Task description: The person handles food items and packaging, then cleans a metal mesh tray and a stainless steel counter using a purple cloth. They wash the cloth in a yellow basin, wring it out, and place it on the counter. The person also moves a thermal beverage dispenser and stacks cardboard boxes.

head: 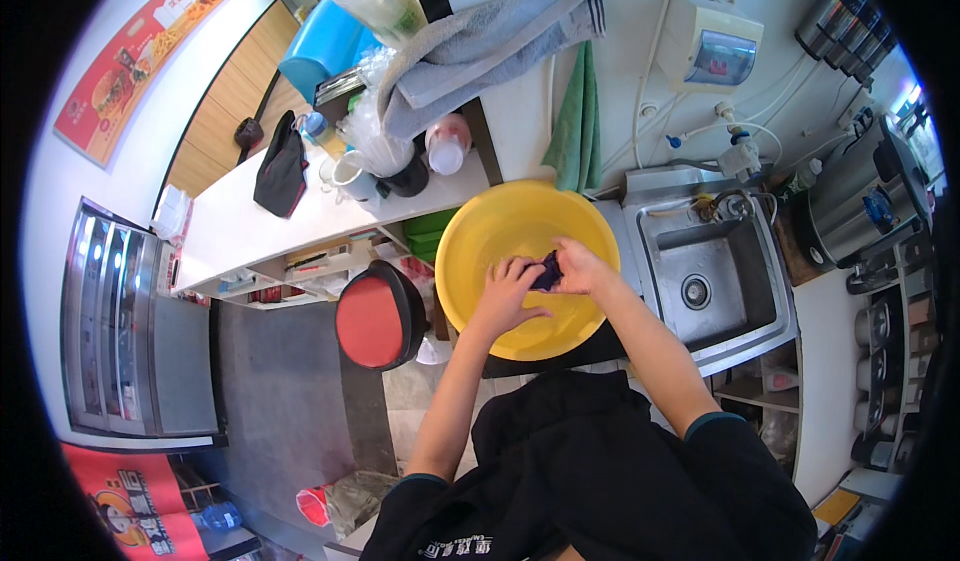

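A large yellow plastic basin (480, 223) stands before me, between the white counter and the steel sink. Over it, both my hands meet at a small, crumpled, dark purple cloth (550, 271). My right hand (579, 267) grips the cloth at its right side, palm turned inward. From the left, my left hand (513, 291) touches the cloth with its fingertips, fingers spread and thumb apart. The basin seems to hold some clear water, though its depth cannot be told.
Right of the basin is a stainless steel sink (784, 313). A green cloth (581, 125) hangs down to the basin's far rim. A grey towel (480, 58) lies over items on the white counter (232, 223). A black bin with a red lid (369, 321) stands at the left.
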Motion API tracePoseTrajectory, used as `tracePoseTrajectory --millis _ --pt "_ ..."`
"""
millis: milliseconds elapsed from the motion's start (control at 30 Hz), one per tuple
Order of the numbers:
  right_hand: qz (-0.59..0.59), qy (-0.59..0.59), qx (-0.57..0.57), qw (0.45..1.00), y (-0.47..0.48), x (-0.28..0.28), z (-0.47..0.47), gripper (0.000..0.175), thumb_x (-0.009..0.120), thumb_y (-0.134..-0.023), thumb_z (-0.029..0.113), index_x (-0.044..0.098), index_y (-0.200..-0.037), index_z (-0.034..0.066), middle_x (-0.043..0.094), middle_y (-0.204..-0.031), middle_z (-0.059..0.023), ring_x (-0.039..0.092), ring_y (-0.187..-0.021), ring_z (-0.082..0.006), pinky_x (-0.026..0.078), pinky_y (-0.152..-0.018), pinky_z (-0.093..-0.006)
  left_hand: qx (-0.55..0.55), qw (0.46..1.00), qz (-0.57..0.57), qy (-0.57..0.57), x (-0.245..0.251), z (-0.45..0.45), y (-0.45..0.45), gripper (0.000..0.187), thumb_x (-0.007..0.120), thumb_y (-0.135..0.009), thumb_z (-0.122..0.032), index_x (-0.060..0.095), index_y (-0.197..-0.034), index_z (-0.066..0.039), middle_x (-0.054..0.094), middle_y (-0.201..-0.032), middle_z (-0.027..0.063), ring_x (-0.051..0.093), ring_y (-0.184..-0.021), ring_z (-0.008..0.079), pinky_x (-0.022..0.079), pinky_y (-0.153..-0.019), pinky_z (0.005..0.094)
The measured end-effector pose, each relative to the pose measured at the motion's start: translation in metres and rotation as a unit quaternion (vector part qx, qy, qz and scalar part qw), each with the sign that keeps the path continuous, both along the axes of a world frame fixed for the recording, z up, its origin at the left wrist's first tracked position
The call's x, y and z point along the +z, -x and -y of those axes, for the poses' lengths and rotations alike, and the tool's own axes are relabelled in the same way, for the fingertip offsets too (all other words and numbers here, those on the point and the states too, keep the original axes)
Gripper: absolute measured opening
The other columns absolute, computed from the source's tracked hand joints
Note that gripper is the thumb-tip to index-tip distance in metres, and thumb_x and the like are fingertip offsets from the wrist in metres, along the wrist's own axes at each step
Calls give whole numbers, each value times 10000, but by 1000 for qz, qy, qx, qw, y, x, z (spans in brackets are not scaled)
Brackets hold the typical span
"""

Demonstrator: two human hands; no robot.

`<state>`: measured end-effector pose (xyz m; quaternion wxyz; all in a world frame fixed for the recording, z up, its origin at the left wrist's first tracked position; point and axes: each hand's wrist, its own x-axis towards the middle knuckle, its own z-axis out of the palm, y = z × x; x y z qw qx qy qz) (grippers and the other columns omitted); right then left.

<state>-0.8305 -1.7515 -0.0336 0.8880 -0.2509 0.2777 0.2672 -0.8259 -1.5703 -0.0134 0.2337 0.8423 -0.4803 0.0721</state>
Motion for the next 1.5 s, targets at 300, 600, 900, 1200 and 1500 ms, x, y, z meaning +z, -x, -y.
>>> tracePoseTrajectory --millis 300,600,900,1200,1500 --pt "53 483 -38 873 -2 -4 -40 673 286 -923 568 557 -612 37 560 -575 -141 545 -471 -253 393 -403 -391 115 976 -186 -14 -2 30 4 450 722 -687 -136 500 -1076 -97 559 -1085 166 582 -893 368 496 -704 438" --pt "312 856 82 403 14 38 -48 575 400 -912 436 643 -558 53 595 -559 -178 595 -485 -326 467 -472 -430 181 954 -233 61 -1 30 -9 147 614 -740 -132 565 -820 -20 614 -692 213 608 -709 412 492 -627 465" --pt "576 790 122 173 -9 90 -17 528 493 -859 443 613 -473 104 570 -477 -99 566 -411 -262 417 -400 -357 46 853 -495 160 14 25 -35 105 621 -648 -21 545 -718 -42 557 -625 41 542 -571 113 410 -485 273" --pt "666 710 166 158 -13 133 -5 536 488 -857 476 600 -455 139 521 -439 -95 514 -390 -273 361 -391 -357 -94 716 -619 309 38 33 -11 128 653 -719 -61 529 -714 -96 471 -607 -35 433 -522 57 319 -459 218" --pt "383 776 159 476 -21 61 -1 603 350 -927 473 650 -601 64 603 -605 -175 597 -595 -327 432 -522 -406 144 964 -224 7 48 39 -14 380 642 -762 -241 532 -1040 -7 573 -911 121 569 -860 218 467 -733 337"
